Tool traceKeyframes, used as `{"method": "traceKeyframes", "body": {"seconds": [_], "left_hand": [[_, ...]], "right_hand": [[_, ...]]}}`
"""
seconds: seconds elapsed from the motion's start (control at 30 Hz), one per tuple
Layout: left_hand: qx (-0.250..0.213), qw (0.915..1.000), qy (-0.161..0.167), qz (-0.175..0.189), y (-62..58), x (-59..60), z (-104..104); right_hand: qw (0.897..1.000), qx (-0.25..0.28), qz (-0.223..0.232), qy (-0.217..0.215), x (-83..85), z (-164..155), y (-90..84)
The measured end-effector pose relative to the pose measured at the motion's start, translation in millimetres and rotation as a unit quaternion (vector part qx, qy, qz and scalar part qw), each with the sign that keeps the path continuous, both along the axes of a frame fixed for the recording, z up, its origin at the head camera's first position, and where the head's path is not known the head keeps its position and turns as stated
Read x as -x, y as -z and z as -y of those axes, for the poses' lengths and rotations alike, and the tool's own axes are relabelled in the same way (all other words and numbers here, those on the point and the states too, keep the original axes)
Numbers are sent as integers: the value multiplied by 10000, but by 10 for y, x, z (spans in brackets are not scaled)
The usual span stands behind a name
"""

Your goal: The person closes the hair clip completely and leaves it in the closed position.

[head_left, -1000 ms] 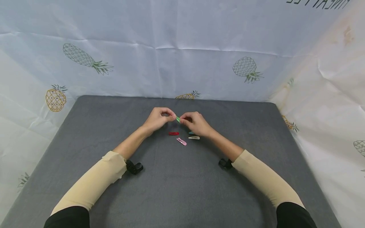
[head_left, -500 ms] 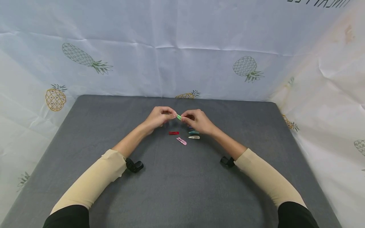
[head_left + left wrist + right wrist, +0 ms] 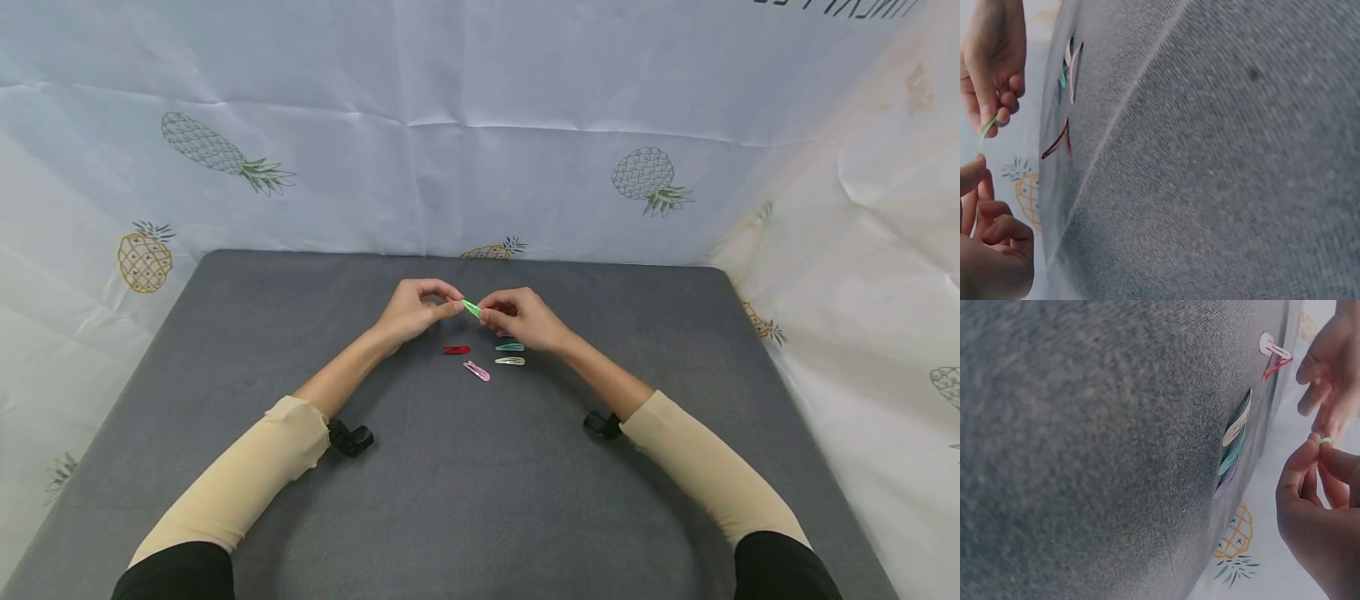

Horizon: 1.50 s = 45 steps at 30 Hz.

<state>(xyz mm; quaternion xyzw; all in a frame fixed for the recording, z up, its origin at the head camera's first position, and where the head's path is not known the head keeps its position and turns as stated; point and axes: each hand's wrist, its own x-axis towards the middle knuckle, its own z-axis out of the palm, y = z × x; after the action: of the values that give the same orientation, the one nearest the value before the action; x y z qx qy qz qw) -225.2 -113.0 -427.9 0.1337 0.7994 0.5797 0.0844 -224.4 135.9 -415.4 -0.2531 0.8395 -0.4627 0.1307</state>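
Note:
A green snap hair clip (image 3: 471, 308) is held in the air between both hands. The left hand (image 3: 415, 314) pinches its left end between thumb and index finger, and the right hand (image 3: 525, 319) pinches the other end. In the left wrist view the clip (image 3: 986, 131) looks like a thin, slightly bowed strip. Below the hands lie a red hair clip (image 3: 457, 351), a pink hair clip (image 3: 477, 371), a cream hair clip (image 3: 510, 361) and a teal hair clip (image 3: 511, 347). A purple hair clip (image 3: 1227, 485) lies beyond the teal one, mostly hidden by the right hand in the head view.
A grey cloth-covered table (image 3: 480, 500) spreads under the arms. White fabric (image 3: 360, 183) printed with pineapples hangs behind it and at both sides. Black wrist straps (image 3: 351, 437) stick out from the cream sleeves (image 3: 232, 483).
The right hand has shifted slightly up and to the right, so more of the green hair clip shows between the hands. The teal hair clip has come into fuller view. The other clips have stayed put.

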Motion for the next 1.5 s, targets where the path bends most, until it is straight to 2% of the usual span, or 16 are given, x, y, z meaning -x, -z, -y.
{"method": "traceKeyframes", "body": {"seconds": [0.17, 0.53, 1.0, 1.5], "left_hand": [[-44, 9996, 108, -259, 14, -7, 13], [126, 9988, 75, -459, 46, -14, 3], [490, 9944, 63, -934, 101, -33, 15], [517, 9937, 52, -995, 113, -25, 25]], "right_hand": [[9999, 118, 11, 40, 11, -14, 12], [9971, 551, 195, 484, 8, -2, 57], [9956, 535, 381, 668, 16, -33, 22], [9976, 260, -85, 644, 34, -46, 51]]}}
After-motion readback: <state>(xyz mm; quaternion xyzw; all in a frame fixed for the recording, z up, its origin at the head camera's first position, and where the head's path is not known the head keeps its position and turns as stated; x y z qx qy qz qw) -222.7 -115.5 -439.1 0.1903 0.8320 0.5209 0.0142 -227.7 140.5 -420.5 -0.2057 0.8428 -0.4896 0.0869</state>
